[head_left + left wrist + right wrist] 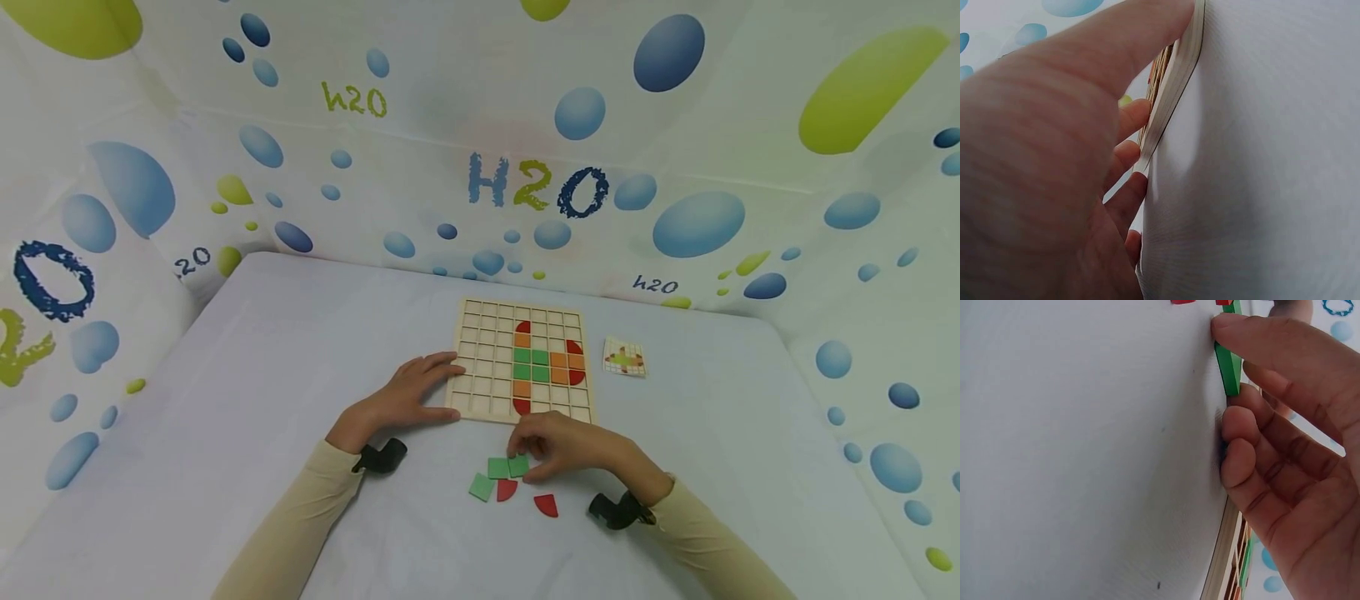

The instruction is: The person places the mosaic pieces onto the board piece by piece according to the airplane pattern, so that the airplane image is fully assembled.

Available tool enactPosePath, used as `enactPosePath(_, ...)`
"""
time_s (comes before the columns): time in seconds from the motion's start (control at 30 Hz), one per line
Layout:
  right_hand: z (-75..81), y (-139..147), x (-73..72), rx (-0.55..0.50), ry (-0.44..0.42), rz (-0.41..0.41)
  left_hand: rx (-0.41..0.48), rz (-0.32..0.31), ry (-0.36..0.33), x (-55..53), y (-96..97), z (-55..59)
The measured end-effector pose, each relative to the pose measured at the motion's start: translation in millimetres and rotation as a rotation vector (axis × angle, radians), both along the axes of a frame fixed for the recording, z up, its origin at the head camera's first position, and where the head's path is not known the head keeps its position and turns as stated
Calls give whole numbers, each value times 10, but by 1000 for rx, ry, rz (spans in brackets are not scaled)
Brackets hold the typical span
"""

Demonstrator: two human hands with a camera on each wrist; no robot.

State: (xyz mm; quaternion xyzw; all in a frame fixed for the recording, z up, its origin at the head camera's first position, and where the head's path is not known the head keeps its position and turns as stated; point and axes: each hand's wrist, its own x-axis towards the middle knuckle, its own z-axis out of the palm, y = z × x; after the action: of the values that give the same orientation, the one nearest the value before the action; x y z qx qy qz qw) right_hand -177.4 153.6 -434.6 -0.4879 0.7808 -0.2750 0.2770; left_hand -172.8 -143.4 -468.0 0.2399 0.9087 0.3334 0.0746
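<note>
My left hand (401, 396) lies at the left edge of a square wooden grid board (480, 342), fingers spread and fairly straight. In the left wrist view, its fingertips touch the side and rim of the board (1175, 90). My right hand (566, 442) is just in front of the board, pinching a green square tile (518, 467) at its edges between thumb and fingers. The right wrist view has this green tile (1229, 367) low over the cloth. Green squares (531, 372), orange squares (559, 367) and red quarter-circles (522, 407) fill several cells of the board.
Beside the held tile lie two loose green squares (482, 487) and two red quarter-circle tiles (547, 506). A small pattern card (624, 357) sits right of the board. The white cloth (300, 333) meets a dotted backdrop (435, 125) behind and at the sides.
</note>
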Motion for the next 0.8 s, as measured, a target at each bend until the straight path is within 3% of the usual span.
enactPosePath(0.53, -60, 37, -79, -97, 41, 73, 2, -12, -5, 1, 1, 16)
enactPosePath(0.8, -59, 4, -140, -122, 42, 68, -3, -7, -1, -6, -7, -2)
